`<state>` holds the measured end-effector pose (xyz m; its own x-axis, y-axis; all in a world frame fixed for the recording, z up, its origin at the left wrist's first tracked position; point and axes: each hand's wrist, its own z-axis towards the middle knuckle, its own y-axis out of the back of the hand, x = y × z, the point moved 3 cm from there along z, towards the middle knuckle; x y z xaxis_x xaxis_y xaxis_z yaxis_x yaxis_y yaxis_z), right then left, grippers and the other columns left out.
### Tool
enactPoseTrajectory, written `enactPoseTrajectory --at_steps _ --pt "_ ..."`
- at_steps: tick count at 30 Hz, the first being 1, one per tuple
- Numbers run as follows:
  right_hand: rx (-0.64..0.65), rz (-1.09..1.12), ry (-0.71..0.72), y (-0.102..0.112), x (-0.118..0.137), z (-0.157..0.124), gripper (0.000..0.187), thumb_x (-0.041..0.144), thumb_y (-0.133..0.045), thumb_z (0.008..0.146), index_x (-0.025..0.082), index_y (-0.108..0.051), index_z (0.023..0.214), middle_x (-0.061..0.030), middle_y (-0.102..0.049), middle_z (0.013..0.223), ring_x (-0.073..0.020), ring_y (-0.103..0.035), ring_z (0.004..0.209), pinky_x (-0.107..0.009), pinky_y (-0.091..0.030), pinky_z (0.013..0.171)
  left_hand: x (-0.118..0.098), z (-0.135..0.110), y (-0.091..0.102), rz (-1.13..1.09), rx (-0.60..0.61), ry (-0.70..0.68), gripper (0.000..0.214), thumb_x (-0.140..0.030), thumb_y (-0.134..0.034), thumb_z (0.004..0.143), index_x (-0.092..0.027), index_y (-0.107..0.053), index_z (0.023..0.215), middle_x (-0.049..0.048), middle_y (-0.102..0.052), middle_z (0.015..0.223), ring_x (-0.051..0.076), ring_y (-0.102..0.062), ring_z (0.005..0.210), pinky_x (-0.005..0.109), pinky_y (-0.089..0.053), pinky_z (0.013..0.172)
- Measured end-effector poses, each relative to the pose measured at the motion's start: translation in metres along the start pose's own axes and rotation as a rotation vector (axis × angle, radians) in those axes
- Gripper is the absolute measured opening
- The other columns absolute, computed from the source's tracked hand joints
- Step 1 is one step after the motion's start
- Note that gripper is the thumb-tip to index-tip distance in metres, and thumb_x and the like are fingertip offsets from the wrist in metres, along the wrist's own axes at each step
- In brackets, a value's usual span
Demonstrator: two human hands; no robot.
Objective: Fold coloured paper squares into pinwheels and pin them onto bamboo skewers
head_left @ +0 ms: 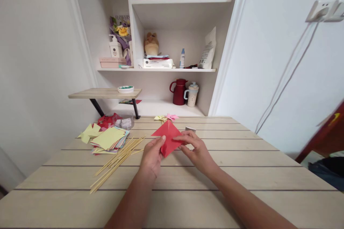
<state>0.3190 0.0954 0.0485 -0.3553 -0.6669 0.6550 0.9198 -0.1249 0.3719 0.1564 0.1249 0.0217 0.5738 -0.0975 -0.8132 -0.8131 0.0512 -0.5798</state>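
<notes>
A red paper sheet (169,137), partly folded with pointed corners, is held up above the table between both hands. My left hand (152,152) pinches its left side, with the thumb lying on the face of the paper. My right hand (195,148) closes on its right edge, fingertips pressed to the paper. To the left of my left hand lie several thin wooden sticks (118,162). Beyond them sits a stack of coloured paper (109,139), pale yellow on top. Behind the red sheet are a yellow pinwheel (160,118) and a pink pinwheel (172,117).
A yellow folded paper piece (90,133), red paper pieces (107,121) and a clear plastic box (126,121) lie at the back left, near a small raised stand (104,93). Shelves behind hold a dark red jug (179,93) and a speckled cup (191,95).
</notes>
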Motion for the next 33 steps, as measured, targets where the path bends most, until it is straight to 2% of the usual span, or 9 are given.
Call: enactPoseTrajectory --at_steps 3,8,12,17,20,24,28,31,33 --pt "-0.049 -0.022 -0.008 0.001 -0.001 0.000 0.018 0.033 -0.067 0.088 0.032 -0.076 0.102 -0.0075 -0.054 0.107 -0.0250 -0.059 0.102 -0.045 -0.058 0.086 0.000 0.000 0.000 0.003 -0.016 0.007 0.028 -0.033 -0.087 0.063 -0.016 -0.075 0.082 0.0080 -0.077 0.088 0.017 -0.071 0.076 0.027 -0.056 0.071" --pt "-0.058 -0.085 0.042 0.001 0.003 0.000 0.013 0.033 -0.071 0.086 0.033 -0.077 0.097 -0.0062 -0.042 0.141 -0.0291 -0.051 0.121 -0.052 -0.049 0.103 -0.001 -0.002 -0.003 -0.004 0.021 0.023 0.032 -0.036 -0.089 0.060 -0.016 -0.075 0.080 0.0060 -0.076 0.082 0.014 -0.069 0.070 0.024 -0.054 0.066" --pt "-0.073 -0.171 0.086 0.001 0.005 0.000 0.010 0.032 -0.072 0.086 0.032 -0.077 0.094 -0.0045 -0.036 0.150 -0.0332 -0.044 0.132 -0.054 -0.044 0.106 0.000 -0.003 -0.005 -0.017 0.040 0.032 0.032 -0.035 -0.089 0.061 -0.015 -0.076 0.081 0.0061 -0.076 0.081 0.013 -0.068 0.070 0.022 -0.054 0.067" --pt "-0.044 -0.346 0.147 -0.001 0.007 -0.001 0.027 0.023 -0.067 0.086 0.034 -0.072 0.110 -0.0041 -0.025 0.158 -0.0364 -0.032 0.143 -0.058 -0.039 0.108 -0.001 -0.003 -0.006 -0.090 0.029 0.063 0.026 -0.029 -0.088 0.064 -0.015 -0.076 0.083 0.0076 -0.077 0.090 0.015 -0.070 0.078 0.025 -0.056 0.074" --pt "-0.034 -0.457 0.198 -0.005 0.010 -0.004 0.035 0.019 -0.066 0.086 0.033 -0.067 0.117 -0.0053 -0.022 0.160 -0.0367 -0.031 0.143 -0.058 -0.038 0.107 -0.003 -0.005 -0.008 -0.105 0.006 0.100 0.023 -0.028 -0.086 0.068 -0.016 -0.076 0.084 0.0065 -0.077 0.090 0.015 -0.071 0.078 0.025 -0.057 0.072" --pt "-0.088 -0.544 0.288 -0.009 0.017 -0.006 0.030 0.021 -0.069 0.085 0.029 -0.067 0.114 -0.0095 -0.029 0.156 -0.0365 -0.037 0.138 -0.057 -0.039 0.105 -0.003 -0.006 -0.010 -0.114 0.034 0.100 0.026 -0.028 -0.087 0.066 -0.014 -0.075 0.084 0.0067 -0.077 0.088 0.016 -0.071 0.078 0.025 -0.056 0.072" --pt "-0.174 -0.524 0.367 -0.010 0.020 -0.008 0.009 0.022 -0.068 0.088 0.029 -0.073 0.092 -0.0064 -0.043 0.146 -0.0344 -0.044 0.132 -0.055 -0.039 0.105 0.000 -0.006 -0.010 -0.116 0.070 0.081 0.031 -0.026 -0.090 0.062 -0.012 -0.074 0.084 0.0076 -0.076 0.086 0.015 -0.069 0.073 0.022 -0.055 0.066" --pt "-0.225 -0.433 0.278 -0.007 0.015 -0.007 0.011 0.024 -0.067 0.089 0.029 -0.074 0.082 -0.0056 -0.049 0.140 -0.0328 -0.048 0.127 -0.054 -0.042 0.102 0.002 -0.006 -0.010 -0.075 0.027 0.080 0.031 -0.028 -0.092 0.058 -0.012 -0.072 0.077 0.0032 -0.073 0.075 0.008 -0.061 0.059 0.018 -0.046 0.051" --pt "-0.233 -0.359 0.183 -0.005 0.011 -0.005 0.011 0.027 -0.067 0.089 0.028 -0.074 0.081 -0.0068 -0.053 0.137 -0.0326 -0.049 0.125 -0.054 -0.042 0.101 0.001 -0.007 -0.011 -0.046 0.017 0.064 0.033 -0.030 -0.093 0.056 -0.012 -0.072 0.074 0.0022 -0.071 0.072 0.007 -0.058 0.056 0.017 -0.043 0.050"
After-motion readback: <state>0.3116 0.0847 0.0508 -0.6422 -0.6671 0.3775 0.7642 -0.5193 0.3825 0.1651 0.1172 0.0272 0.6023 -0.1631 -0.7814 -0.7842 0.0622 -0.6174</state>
